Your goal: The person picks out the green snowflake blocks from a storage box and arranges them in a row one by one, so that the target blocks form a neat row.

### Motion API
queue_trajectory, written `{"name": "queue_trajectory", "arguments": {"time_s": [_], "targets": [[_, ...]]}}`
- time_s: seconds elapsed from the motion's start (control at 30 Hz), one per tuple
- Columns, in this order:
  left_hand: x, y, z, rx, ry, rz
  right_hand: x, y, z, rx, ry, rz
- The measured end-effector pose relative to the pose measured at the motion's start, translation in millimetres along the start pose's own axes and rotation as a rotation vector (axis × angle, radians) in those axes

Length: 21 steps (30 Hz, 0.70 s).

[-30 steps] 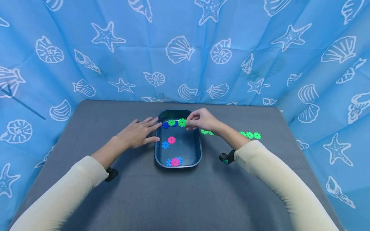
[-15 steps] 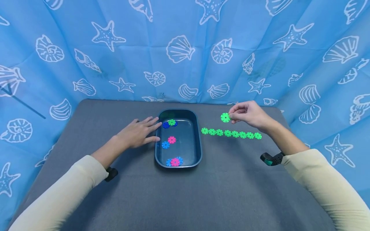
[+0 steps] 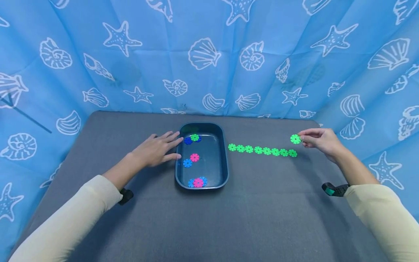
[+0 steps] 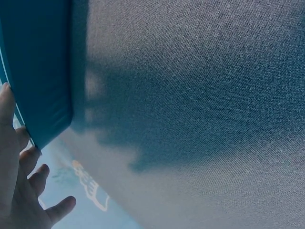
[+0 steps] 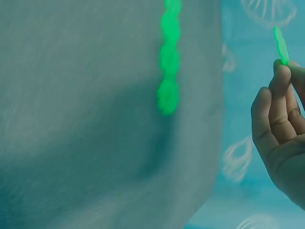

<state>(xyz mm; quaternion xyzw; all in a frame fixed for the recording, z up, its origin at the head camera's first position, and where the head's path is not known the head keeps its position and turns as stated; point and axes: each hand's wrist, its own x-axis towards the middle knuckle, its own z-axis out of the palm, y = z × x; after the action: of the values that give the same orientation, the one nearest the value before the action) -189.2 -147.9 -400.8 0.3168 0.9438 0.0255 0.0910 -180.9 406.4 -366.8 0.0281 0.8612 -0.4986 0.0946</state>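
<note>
Between thumb and fingers my right hand (image 3: 319, 141) pinches a green notched plastic disc (image 3: 295, 139), held up near the right end of a row of green discs (image 3: 258, 150). The right wrist view shows that pinched disc (image 5: 281, 46) edge-on above the fingertips. My left hand (image 3: 157, 149) lies with fingers spread, fingertips at the left rim of a dark blue tray (image 3: 226, 163). Inside the tray are a green disc (image 3: 194, 137) over dark blue ones, a pink disc (image 3: 194, 157) beside a blue disc (image 3: 187, 163), and another pink disc (image 3: 198, 182) overlapping blue ones.
A grey cloth covers the table (image 3: 209, 222). Behind it hangs a blue curtain (image 3: 150, 65) with white shells and starfish. The row of discs runs from beside the tray toward the table's right side.
My right hand has carried the green disc from over the tray to the right, past the row's right end. The left hand stays at the tray's rim.
</note>
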Motion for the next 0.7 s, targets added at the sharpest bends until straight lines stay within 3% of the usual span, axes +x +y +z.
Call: {"name": "queue_trajectory", "arguments": {"time_s": [0.23,0.43,0.7], "targets": [[0.4,-0.8,-1.5,0.015,-0.011,-0.006,4.2,49.5,-7.5,-0.005,0.057,0.126],[-0.8,-2.0,-0.6,0.010,-0.009,-0.004,5.9,77.6,-6.3,-0.015,0.108,0.187],[-0.5,-1.0,-0.1,0.008,-0.010,0.002,7.6,94.0,0.6,-0.129,0.172,0.164]]}}
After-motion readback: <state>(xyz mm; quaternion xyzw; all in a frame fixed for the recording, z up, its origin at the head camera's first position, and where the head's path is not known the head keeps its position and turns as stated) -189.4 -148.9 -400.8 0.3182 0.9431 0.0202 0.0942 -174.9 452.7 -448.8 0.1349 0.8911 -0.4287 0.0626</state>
